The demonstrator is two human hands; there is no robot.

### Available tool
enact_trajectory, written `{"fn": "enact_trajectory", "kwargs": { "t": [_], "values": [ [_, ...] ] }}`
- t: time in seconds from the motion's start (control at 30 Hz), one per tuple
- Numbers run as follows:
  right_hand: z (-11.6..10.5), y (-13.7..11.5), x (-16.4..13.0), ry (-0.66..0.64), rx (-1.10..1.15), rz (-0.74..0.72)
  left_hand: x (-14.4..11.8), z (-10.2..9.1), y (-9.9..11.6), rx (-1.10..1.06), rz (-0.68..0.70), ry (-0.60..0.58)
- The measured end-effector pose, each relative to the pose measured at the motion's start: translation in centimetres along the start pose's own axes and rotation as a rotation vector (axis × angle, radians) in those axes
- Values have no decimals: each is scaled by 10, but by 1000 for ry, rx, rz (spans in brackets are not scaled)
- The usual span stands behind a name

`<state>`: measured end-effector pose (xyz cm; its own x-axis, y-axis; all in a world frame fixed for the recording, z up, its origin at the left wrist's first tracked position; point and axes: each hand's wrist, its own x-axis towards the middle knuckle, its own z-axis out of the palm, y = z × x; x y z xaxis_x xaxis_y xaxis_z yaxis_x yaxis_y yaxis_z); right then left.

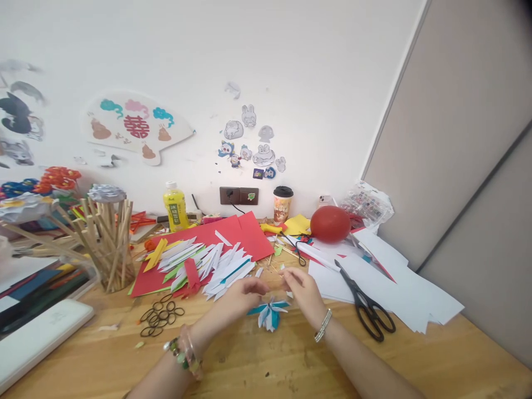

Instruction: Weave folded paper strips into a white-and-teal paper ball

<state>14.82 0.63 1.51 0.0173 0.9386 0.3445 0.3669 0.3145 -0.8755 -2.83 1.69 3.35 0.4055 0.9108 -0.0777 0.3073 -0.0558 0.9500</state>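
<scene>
Hands meet over the wooden worktop (266, 366), left hand (239, 299) and right hand (303, 288) drawn close, fingers pinched together on something small and pale between them; what that is cannot be told. Directly below the fingers lies a paper fan piece (269, 316) in blue and white, its folded strips spreading outward from a gathered centre, flat on the wood and apparently untouched. It sits within easy reach, probably so both hands can work above it.

Beyond the left fingers, folded strips (208, 263) in white, green and yellow are heaped on red paper (245, 233), which keeps them in one place. Nearer the left wrist, a loose cluster of dark rubber bands (160, 318) lies on the worktop. To the right of the right hand, black scissors (366, 305) rest closed on white sheets (399, 288), handles toward the person. Farther off, beyond the right fingers, a red balloon (330, 223) sits near the wall. Far left of the hands, wooden sticks (110, 244) stand upright in a bundle. A bracelet circles each wrist.
</scene>
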Motion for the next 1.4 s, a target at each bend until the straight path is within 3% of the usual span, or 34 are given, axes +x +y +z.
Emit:
{"fn": "enact_trajectory", "kwargs": {
  "t": [0.07, 0.17, 0.23, 0.3, 0.47, 0.63, 0.77, 0.87, 0.97, 1.17, 1.4],
  "values": [
    [-8, -10, -1, -78, -77, -203, 2, -2, -2, 105, 33, -4],
    [-13, -21, -5, -390, -335, -603, 2, -6, -3, 197, 102, 7],
    [-10, -21, -7, -413, -551, -741, 2, -8, -4, 229, 107, -4],
    [-4, -16, -9, -407, -704, -782, 2, -9, -7, 240, 99, -21],
    [5, -6, -10, -287, -672, -694, 2, -9, -8, 249, 123, -47],
    [-1, -14, -7, -174, -380, -384, -4, -9, 5, 245, 174, -43],
    [-3, -13, -5, -233, -135, -97, -7, -2, 10, 279, 178, 16],
    [1, -6, -4, -309, -20, 12, -6, 6, 8, 289, 164, 115],
    [4, -3, -5, -308, 38, 42, -6, 12, 8, 300, 161, 198],
    [4, -12, -6, -179, -27, 27, -13, 17, 18, 349, 163, 280],
    [4, -17, -9, -33, -165, -103, -17, 20, 17, 596, 397, 405]
  ]
}}
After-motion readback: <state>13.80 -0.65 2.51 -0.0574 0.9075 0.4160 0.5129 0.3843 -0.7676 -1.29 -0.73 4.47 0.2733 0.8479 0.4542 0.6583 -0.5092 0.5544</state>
